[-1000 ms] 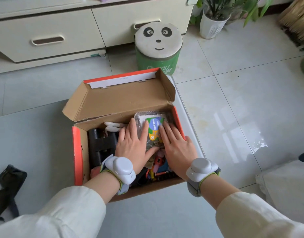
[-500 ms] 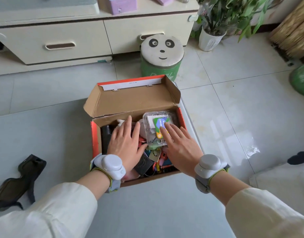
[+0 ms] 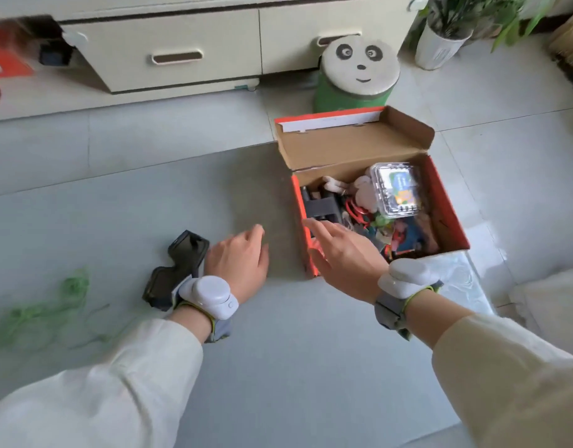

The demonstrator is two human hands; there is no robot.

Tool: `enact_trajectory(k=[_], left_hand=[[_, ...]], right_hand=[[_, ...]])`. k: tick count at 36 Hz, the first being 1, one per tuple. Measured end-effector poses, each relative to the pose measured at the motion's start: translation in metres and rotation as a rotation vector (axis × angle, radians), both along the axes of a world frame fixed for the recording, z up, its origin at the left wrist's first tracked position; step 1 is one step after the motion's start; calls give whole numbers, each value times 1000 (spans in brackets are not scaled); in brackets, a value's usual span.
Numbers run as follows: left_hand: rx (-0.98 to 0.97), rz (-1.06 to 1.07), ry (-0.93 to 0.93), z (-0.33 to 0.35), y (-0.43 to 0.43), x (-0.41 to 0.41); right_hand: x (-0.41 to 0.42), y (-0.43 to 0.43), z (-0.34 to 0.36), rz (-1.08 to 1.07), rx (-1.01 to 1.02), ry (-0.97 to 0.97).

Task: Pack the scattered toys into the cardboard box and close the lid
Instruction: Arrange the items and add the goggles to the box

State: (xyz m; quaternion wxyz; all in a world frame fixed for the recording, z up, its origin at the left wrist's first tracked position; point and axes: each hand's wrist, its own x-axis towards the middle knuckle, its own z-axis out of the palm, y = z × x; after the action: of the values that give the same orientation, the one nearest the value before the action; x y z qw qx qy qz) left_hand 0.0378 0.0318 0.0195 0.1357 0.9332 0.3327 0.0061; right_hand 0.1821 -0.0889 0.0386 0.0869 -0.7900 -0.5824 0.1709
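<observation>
Brown cardboard, orange-red on the outside, forms the open toy box, which sits on the grey floor mat at about two o'clock from the person. Its hinged lid stands up along the box's twelve o'clock side. Mixed toys lie inside. A clear plastic clamshell tub with a blue and orange label is at one o'clock, with a white plush animal touching it. A black blocky toy rests against the nine o'clock wall.

The right hand is over the box's seven o'clock corner, palm down, fingers straight and slightly spread, holding nothing. Whether it touches the rim cannot be told.

The left hand is over the mat at the box's nine o'clock, apart from it, with fingers relaxed and bent downward, gripping nothing. A black goggle-shaped mask lies on the mat just beside that hand at its nine o'clock, partly hidden by the wrist. A blurred tangle of green string lies farther out in the same direction.
</observation>
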Motion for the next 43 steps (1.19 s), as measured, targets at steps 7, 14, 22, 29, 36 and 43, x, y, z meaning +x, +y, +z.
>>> enact_trajectory(k=[7,14,22,29,36,43], left_hand=[[36,104,123,-31,60,-100],[-144,10,534,-80,72,-149],[-56,-86,317,-136,82,-162],[-87,-169,49,-146,98,-169],[-284,-173,26,-144,109,-171],[-312,70,-141,-136,103,-162]], right_hand=[[-71,50,-14,74,-63,17],[-120,97,-58,282,-269,-3],[-138,147,-112,602,-381,-317],[-134,163,-139,566,-220,-318],[-126,174,-119,54,-116,93],[-131,155,-137,382,-228,-180]])
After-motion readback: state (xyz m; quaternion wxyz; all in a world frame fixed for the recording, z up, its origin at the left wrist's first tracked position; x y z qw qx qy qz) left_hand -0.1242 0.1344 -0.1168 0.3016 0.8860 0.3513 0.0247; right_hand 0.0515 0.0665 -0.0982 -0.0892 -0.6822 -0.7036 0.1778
